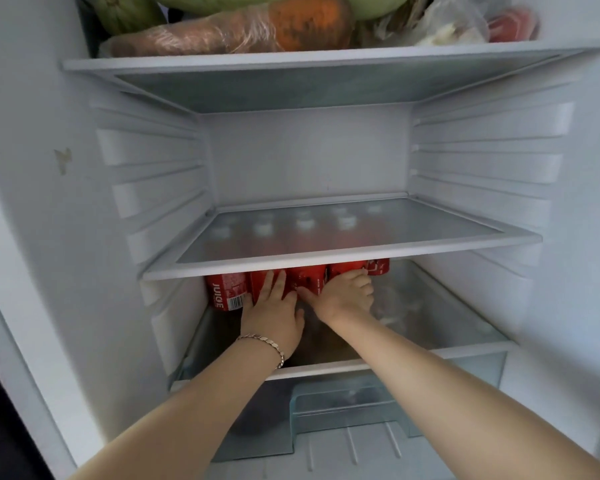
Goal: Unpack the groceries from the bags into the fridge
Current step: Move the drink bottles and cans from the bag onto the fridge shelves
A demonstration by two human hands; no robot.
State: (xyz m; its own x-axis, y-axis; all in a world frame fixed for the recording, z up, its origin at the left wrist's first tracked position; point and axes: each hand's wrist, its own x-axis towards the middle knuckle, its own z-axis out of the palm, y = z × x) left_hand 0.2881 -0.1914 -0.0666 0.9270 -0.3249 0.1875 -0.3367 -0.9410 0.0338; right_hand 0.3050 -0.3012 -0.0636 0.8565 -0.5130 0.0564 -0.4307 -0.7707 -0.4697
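A row of red juice bottles [226,289] with white caps stands at the back left of the lower fridge shelf [329,369], partly hidden under the glass shelf above. My left hand [272,315], with a bracelet on the wrist, lies flat against the front of the bottles with its fingers spread. My right hand [343,295] is just to its right, its fingers curled round one juice bottle near the right end of the row.
The middle glass shelf [326,259] is bare. The top shelf [291,59] holds a wrapped carrot [305,24], green vegetables and bagged food. A clear plastic bag [400,306] lies on the lower shelf, right of the bottles. A crisper drawer [343,405] sits below.
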